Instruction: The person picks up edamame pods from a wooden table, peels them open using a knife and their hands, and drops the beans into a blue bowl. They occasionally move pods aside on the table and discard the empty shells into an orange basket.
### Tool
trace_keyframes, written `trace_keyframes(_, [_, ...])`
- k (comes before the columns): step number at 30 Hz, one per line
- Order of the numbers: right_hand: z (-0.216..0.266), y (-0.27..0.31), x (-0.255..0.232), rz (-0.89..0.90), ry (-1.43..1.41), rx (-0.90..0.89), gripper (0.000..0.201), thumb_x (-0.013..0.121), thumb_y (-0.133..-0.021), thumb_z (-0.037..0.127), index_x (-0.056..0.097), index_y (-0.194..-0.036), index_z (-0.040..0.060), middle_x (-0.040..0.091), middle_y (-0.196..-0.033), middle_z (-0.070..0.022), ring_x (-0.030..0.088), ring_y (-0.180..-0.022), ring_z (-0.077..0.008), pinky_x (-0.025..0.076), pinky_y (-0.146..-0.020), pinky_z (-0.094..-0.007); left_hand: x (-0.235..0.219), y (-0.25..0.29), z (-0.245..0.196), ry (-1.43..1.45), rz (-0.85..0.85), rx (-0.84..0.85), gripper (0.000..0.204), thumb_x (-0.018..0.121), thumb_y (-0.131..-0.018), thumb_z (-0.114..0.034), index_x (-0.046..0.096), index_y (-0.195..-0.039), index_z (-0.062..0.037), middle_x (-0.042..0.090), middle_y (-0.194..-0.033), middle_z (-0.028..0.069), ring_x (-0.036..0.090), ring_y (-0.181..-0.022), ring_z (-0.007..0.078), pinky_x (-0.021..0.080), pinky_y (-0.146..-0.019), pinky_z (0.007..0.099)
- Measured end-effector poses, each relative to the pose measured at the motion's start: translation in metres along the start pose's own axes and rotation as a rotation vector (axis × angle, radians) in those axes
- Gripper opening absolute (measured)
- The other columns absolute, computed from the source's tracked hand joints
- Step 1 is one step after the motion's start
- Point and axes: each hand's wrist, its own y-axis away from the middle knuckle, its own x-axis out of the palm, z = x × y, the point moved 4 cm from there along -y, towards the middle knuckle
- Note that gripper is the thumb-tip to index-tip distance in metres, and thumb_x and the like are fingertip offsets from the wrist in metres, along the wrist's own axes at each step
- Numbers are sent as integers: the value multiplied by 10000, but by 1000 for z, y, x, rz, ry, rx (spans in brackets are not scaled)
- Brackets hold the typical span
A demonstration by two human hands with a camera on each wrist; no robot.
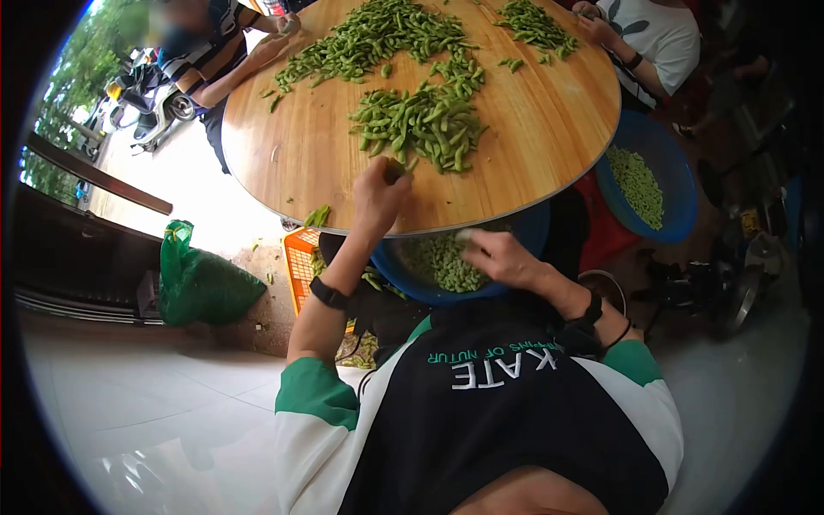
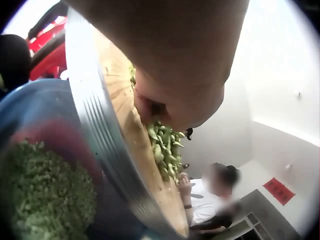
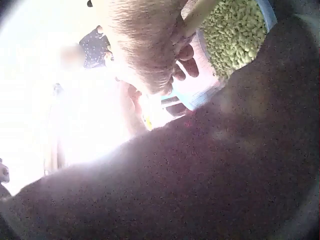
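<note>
Green soybean pods lie heaped on the round wooden table. My left hand is at the near side of the heap, fingers curled, pinching a green pod at the fingertips. In the left wrist view the back of that hand hides most of its fingers. My right hand hovers over a blue basin of shelled beans, its fingers loosely bent and a blurred pale spot at the tips. The right wrist view shows the fingers hanging beside the basin.
A second blue basin of shelled beans stands at the right. An orange crate and a tied green bag are on the floor at the left. Two other people sit across the table, one with a forearm over its edge.
</note>
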Motion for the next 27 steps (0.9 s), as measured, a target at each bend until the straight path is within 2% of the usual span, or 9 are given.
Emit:
trace_keyframes(1, [1, -3, -3, -11, -154, 159, 333, 547, -928, 206, 537, -1181, -10, 581, -719, -116, 595, -643, -185, 484, -573, -323, 1, 9, -4, 364, 121, -134, 166, 699, -780, -113, 609, -887, -24, 639, -773, 114, 583, -592, 213, 461, -536, 323])
trace_keyframes(2, [8, -6, -10, -17, -158, 169, 333, 547, -928, 206, 537, -1181, -10, 581, -719, -116, 595, -643, -185, 484, -573, -323, 4, 19, -13, 729, 245, -274, 130, 693, -790, -57, 611, -885, -25, 638, -766, 82, 568, -570, 163, 451, -515, 279])
trace_keyframes(3, [12, -8, -14, -8, -488, 268, 362, 508, -948, 192, 490, -1250, -7, 577, -774, -80, 532, -602, -131, 439, -522, -269, 3, 30, -32, 932, 262, -352, 96, 674, -796, 16, 616, -852, -36, 620, -749, 23, 527, -569, 86, 417, -508, 227])
trace_keyframes(4, [14, -6, -14, -4, -822, 366, 396, 468, -967, 177, 444, -1318, -4, 573, -829, -43, 469, -561, -76, 394, -472, -215, 2, 39, -41, 936, 278, -366, 96, 674, -796, 16, 616, -852, -36, 620, -749, 23, 527, -569, 86, 417, -508, 227])
trace_keyframes(7, [23, -13, -11, -96, -1048, 304, 431, 474, -972, 187, 388, -1358, 14, 569, -841, -59, 441, -561, -70, 373, -453, -183, 14, 59, -53, 1186, 445, -434, 150, 680, -789, 20, 618, -920, -16, 629, -758, 37, 531, -567, 95, 413, -513, 222])
trace_keyframes(15, [22, -4, -5, 31, -1175, 264, 371, 482, -985, 179, 427, -1309, 8, 571, -848, -64, 455, -586, -64, 373, -446, -174, 23, 69, -56, 1121, 552, -658, 150, 685, -801, -6, 653, -946, 15, 652, -769, 47, 530, -562, 95, 406, -506, 221])
trace_keyframes(21, [26, -3, -4, -14, -1169, 274, 346, 494, -975, 145, 466, -1288, 0, 575, -811, -56, 450, -554, -62, 374, -431, -173, 25, 70, -55, 1114, 468, -536, 134, 690, -800, -7, 665, -930, 9, 659, -770, 45, 531, -567, 88, 414, -526, 214])
trace_keyframes(23, [26, -4, -2, -53, -1157, 284, 334, 498, -971, 137, 487, -1275, -3, 576, -797, -54, 448, -543, -61, 373, -426, -173, 23, 69, -55, 1045, 377, -381, 129, 691, -800, -6, 669, -927, -4, 658, -772, 38, 529, -569, 83, 418, -537, 211])
trace_keyframes(27, [23, -5, -2, -85, -1132, 252, 306, 500, -965, 123, 532, -1245, 4, 580, -778, -53, 437, -516, -56, 357, -402, -177, 18, 67, -51, 941, 415, -338, 121, 684, -814, -14, 665, -933, -20, 631, -750, 35, 525, -575, 96, 412, -513, 224])
